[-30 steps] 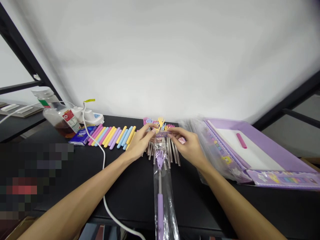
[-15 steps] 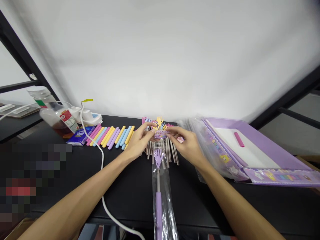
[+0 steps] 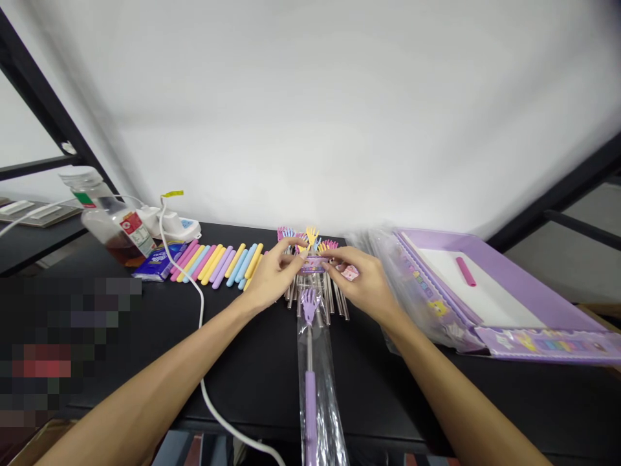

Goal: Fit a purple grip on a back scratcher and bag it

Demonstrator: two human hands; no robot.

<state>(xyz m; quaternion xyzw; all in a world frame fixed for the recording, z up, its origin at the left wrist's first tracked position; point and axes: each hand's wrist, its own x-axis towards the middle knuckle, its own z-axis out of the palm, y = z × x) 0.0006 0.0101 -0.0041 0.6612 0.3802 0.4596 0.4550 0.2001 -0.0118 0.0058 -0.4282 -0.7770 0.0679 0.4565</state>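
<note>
A purple back scratcher, its head shaped like a small hand, lies inside a long clear plastic bag that runs toward me. At the bag's far end is a small purple printed header card. My left hand pinches the card's left end between thumb and fingers. Its right end is pinched by my right hand. A pink-and-white piece shows at my right palm; I cannot tell what it is. Behind the hands lie several back scratcher rods with coloured hand-shaped heads, partly covered.
Several pastel handles lie in a row on the black table at left. Beyond them are a blue packet, a bottle and a power strip with a white cable. At right, clear bags lean by a purple box holding a pink handle.
The whole view has shifted slightly. Both hands keep their pinch on the header card, whose printed face now shows a little more. The bagged back scratcher stays in place.
</note>
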